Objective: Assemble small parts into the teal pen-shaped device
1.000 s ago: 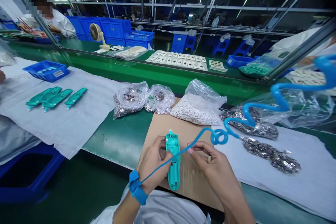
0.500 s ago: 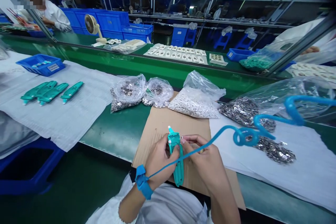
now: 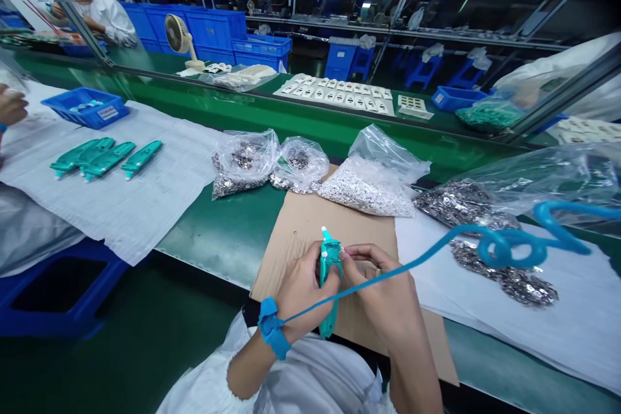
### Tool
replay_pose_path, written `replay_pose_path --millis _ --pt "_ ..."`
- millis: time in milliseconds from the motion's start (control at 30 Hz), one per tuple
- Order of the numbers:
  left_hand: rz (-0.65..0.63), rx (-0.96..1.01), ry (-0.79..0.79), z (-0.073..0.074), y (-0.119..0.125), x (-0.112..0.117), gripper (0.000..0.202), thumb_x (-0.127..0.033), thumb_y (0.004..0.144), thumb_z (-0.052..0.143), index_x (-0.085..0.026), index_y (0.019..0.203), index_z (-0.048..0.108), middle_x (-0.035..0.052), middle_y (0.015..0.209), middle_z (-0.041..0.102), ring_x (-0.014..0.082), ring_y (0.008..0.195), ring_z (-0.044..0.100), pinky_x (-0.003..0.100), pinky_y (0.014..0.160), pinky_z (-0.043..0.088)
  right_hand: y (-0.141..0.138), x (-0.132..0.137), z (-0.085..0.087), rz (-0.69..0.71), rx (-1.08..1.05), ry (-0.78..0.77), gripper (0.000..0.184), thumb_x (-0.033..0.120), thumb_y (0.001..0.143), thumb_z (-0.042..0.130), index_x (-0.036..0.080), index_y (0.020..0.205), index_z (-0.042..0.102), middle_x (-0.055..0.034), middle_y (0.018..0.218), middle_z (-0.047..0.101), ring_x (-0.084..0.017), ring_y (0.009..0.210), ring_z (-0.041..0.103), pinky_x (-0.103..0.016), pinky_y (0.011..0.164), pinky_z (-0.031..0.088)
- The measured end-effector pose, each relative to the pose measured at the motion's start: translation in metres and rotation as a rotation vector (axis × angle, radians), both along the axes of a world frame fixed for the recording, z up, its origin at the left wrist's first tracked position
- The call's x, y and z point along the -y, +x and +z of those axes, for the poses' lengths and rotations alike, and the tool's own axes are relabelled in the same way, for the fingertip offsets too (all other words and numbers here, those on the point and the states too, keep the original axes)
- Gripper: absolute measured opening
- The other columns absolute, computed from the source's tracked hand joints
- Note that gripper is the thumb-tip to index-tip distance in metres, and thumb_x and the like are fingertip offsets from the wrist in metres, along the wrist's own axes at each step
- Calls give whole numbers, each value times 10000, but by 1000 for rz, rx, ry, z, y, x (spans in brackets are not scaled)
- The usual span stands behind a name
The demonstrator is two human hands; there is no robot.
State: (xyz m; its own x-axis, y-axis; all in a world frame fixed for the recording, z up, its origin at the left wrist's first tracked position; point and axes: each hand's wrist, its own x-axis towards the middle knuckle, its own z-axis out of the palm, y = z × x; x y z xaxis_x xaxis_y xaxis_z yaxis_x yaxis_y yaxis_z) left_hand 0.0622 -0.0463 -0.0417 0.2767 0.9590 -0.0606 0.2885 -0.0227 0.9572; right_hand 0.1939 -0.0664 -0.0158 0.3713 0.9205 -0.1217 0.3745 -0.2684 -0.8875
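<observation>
Left hand (image 3: 301, 286) clamped round the teal casing (image 3: 330, 257), right in front of me above the cardboard (image 3: 301, 220). Its long axis runs away from me, tip farthest. Right hand (image 3: 384, 297) sits alongside, fingertips pinching that far end.

Factory assembly line: green conveyor (image 3: 272, 119), blue crates (image 3: 213, 35), bags of seemingly metal parts (image 3: 245, 171).

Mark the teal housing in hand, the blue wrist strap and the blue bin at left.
teal housing (image 3: 330, 255): head view, on its upper body just below the white tip.
blue wrist strap (image 3: 272, 334): head view, on the band around the left wrist.
blue bin (image 3: 77, 118): head view, on its front wall.
</observation>
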Motion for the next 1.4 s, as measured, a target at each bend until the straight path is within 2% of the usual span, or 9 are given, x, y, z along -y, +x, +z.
replay_pose_path --millis 167,367,533,700,800,967,1100,1267,1400 --pt "-38 -46 26 13 -2 -1 154 -238 908 512 -236 1034 601 -5 809 684 186 752 659 251 673 484 -4 1 1 -10 98 20 268 464 793 673 198 817 689 -23 619 657 -147 474 509 -243 419 295" --pt "-52 -52 27 15 -3 -1 119 -213 916 493 -219 994 582 -23 807 663 155 726 628 227 602 399 -4 1 -1 17 62 29 266 454 795 680 189 771 689 51 428 444 -124 414 384 -238 408 262" --pt "-76 -32 39 14 -4 -1 121 -208 919 484 -213 1000 574 -37 753 617 141 686 594 222 597 385 -2 0 -5 -2 -36 42 317 493 763 706 177 744 687 9 502 558 -136 450 464 -239 423 337" --pt "-90 -3 42 20 -5 -1 143 -193 901 505 -202 1014 592 -26 758 616 149 689 599 223 611 413 1 -4 -8 24 -125 0 296 441 773 692 163 872 715 -52 715 695 -188 627 612 -264 553 465" --pt "-96 8 49 22 -4 1 204 -183 885 531 -201 1077 601 5 839 660 179 773 634 235 644 445 3 -6 -9 51 -103 -49 238 399 777 669 167 810 711 -42 709 678 -182 628 591 -267 574 459" --pt "-111 34 71 20 -3 4 309 -182 872 569 -197 1180 585 42 953 695 216 883 664 261 718 482 -1 -3 0 74 -153 48 206 354 798 634 183 685 616 9 635 588 -148 619 543 -230 570 419" --pt "-95 18 61 20 -3 4 293 -179 889 546 -191 1177 592 48 944 697 218 882 668 270 730 481 -3 -2 3 80 -174 52 227 368 797 651 176 680 623 29 573 530 -125 560 491 -212 508 364" --pt "-70 65 73 20 -2 4 312 -177 882 551 -192 1190 593 49 978 699 214 918 663 262 752 485 -5 -5 -5 48 -232 38 244 390 786 661 186 675 587 28 581 551 -124 545 497 -214 492 367" --pt "-22 95 42 18 -2 2 262 -210 903 539 -204 1158 596 15 872 675 178 781 645 242 685 465 -10 -8 -7 -8 -154 46 300 470 805 656 176 743 658 -28 701 665 -163 614 588 -253 563 456"
